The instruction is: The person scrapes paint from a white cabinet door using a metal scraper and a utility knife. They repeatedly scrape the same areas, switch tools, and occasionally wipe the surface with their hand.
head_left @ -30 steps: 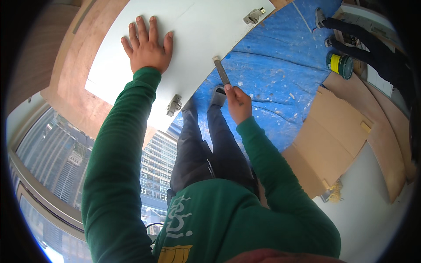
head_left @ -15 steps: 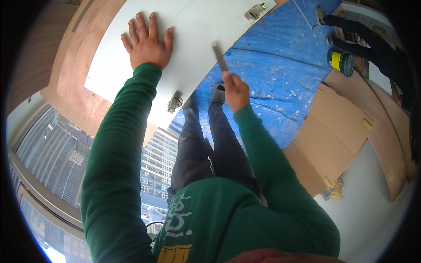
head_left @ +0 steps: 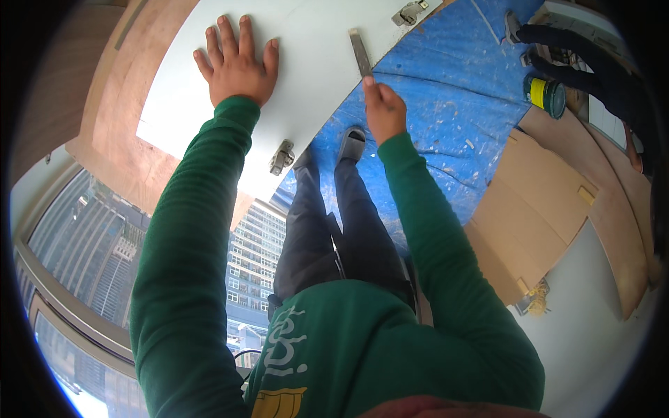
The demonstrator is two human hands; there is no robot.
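Note:
My left hand (head_left: 242, 72) lies flat on a white cabinet door panel (head_left: 306, 42), its fingers spread. My right hand (head_left: 384, 108) is closed round the near end of a flat, dark grey metal file (head_left: 360, 54). The file lies across the panel's right edge, its pale tip over the white face; I cannot tell whether it touches. One metal hinge (head_left: 282, 158) is fixed near the panel's closest corner, and a second hinge (head_left: 410, 12) sits farther along the same edge.
The panel rests on a brown wooden board (head_left: 115, 132). Blue sheeting (head_left: 446, 104) covers the floor, with a green bucket (head_left: 549, 97) and flattened cardboard (head_left: 533, 209) at the right. Another person's legs (head_left: 564, 52) show at the upper right. A window (head_left: 90, 237) lies at the left.
My right hand has moved forward and slightly right along the panel's edge, carrying the file with it. My left hand has stayed flat on the panel.

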